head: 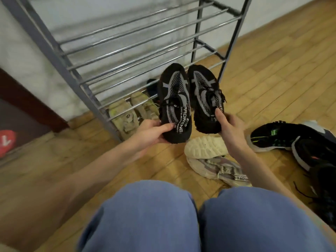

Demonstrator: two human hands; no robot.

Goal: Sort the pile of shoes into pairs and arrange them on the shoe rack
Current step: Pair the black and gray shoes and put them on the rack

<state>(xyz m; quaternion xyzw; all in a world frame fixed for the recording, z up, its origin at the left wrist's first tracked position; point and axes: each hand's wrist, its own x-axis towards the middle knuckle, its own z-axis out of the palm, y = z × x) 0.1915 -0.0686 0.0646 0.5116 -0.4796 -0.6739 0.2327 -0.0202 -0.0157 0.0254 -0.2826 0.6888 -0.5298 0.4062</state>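
I hold a matching pair of black and grey knit sneakers in the air before the grey metal shoe rack [112, 46]. My left hand [151, 131] grips the heel of the left sneaker [173, 99]. My right hand [231, 128] grips the heel of the right sneaker [205, 91], thumb on its tongue. Both toes point away from me toward the rack. A beige pair [134, 113] stands on the rack's lowest tier, with a dark shoe [151, 87] behind it.
On the wooden floor below my hands lie two cream sneakers [214, 159], one sole up. A heap of black sneakers [298, 142] with green accents lies at the right. My knees in blue trousers [200, 219] fill the bottom. A red object [7, 142] sits far left.
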